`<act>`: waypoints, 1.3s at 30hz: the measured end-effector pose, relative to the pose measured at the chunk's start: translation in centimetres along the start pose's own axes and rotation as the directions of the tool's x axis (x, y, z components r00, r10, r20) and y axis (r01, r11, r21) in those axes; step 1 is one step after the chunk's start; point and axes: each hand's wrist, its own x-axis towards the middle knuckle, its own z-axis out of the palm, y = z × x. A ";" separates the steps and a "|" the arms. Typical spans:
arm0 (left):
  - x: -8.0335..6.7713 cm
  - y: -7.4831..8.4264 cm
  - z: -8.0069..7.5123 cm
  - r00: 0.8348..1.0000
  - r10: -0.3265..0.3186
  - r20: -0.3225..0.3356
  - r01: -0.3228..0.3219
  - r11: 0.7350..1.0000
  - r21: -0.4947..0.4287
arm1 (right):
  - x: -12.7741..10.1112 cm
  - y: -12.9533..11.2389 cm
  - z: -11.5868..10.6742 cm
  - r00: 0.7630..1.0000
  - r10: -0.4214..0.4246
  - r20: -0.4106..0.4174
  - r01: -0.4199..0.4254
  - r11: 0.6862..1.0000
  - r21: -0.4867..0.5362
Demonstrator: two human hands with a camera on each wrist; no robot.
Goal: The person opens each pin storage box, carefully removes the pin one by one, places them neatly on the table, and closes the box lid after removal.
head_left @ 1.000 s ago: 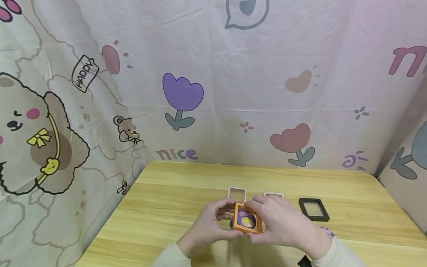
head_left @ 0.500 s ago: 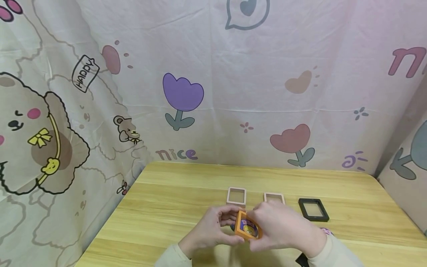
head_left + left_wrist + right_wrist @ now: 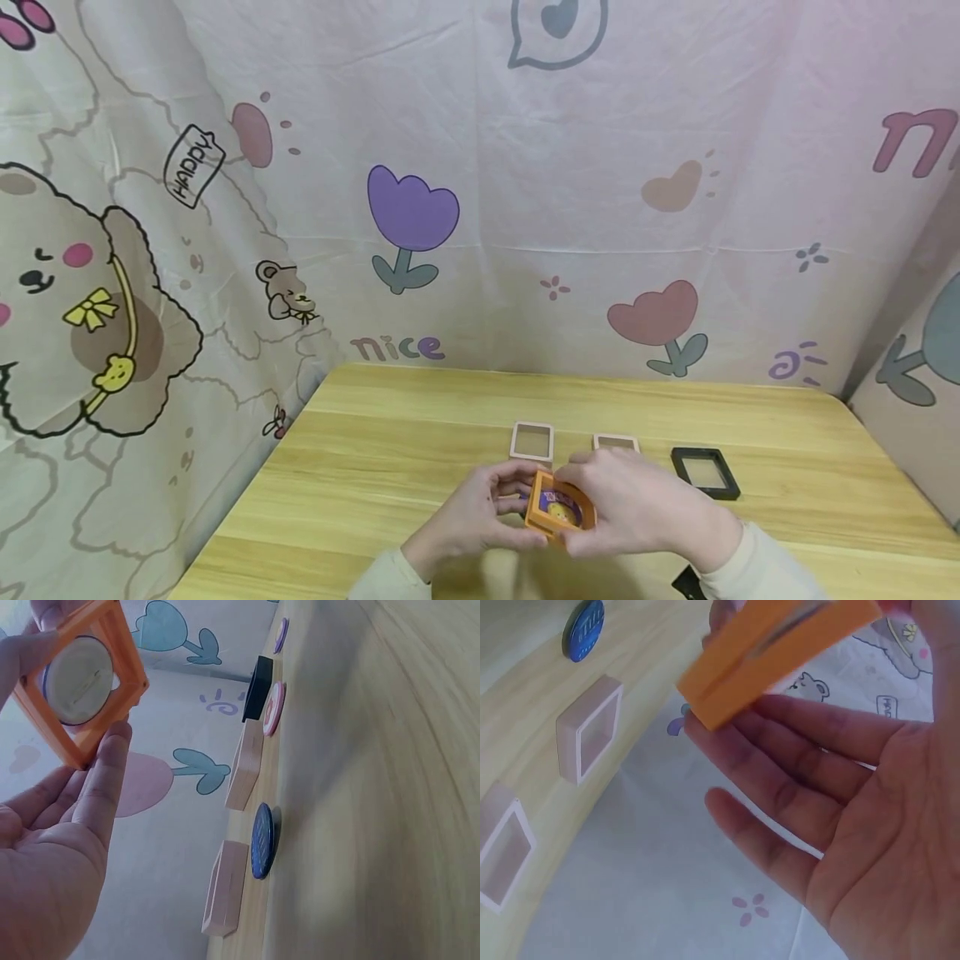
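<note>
Both hands hold an orange square display frame (image 3: 534, 505) above the table. Inside it sits a round pin badge (image 3: 561, 508), purple with a yellow cartoon face. Its pale back with a pin shows in the left wrist view. My left hand (image 3: 472, 512) pinches the frame's left side between thumb and fingers. My right hand (image 3: 633, 504) grips the right side and covers part of it. A narrow slit runs along the orange edge in the right wrist view. Under the frame, a blue round badge (image 3: 262, 840) lies on the table.
Two pale pink frames (image 3: 531, 459) stand behind the hands, one partly hidden by the right hand. A black frame (image 3: 722, 493) lies to the right. Pink (image 3: 274, 709) and purple (image 3: 281, 635) badges rest farther along. A small black item (image 3: 686, 582) shows by the right sleeve.
The orange frame has dropped slightly and tipped, so its badge shows at a steeper slant. My right hand has rolled over it; the left has barely moved.
</note>
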 end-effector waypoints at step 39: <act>0.3 -0.3 -0.9 0.998 -0.042 -0.047 0.038 0.996 -0.077 | 0.3 2.9 1.5 0.984 0.163 -0.071 -0.140 0.955 0.263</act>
